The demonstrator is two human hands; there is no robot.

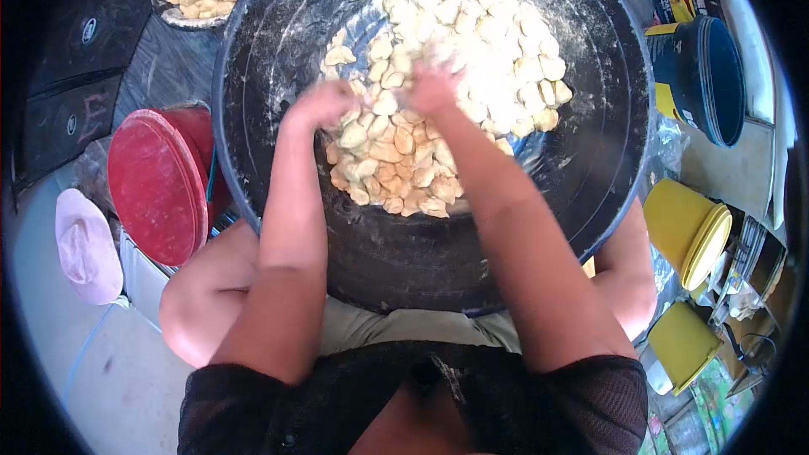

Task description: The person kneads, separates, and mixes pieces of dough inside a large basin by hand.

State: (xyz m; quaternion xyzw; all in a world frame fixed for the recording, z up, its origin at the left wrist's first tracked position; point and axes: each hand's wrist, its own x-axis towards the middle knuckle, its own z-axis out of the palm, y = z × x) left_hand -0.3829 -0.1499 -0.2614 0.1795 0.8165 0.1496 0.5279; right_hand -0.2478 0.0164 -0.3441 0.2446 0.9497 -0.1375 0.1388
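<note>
The wide, round black basin (404, 261), its inner wall streaked with white powder (291, 59), holds a broad heap of lumps (497, 76) around the middle and far part of its floor, where blue patches (529, 152) show at the edges. The lumps look rounded and uneven, creamy white and partly washed out by glare toward the far right, tan to orange-brown at the near side. The right hand (434, 88) and the left hand (324, 104) are at the heap, both too blurred to tell whether they are spread, closed or gripping a lump.
</note>
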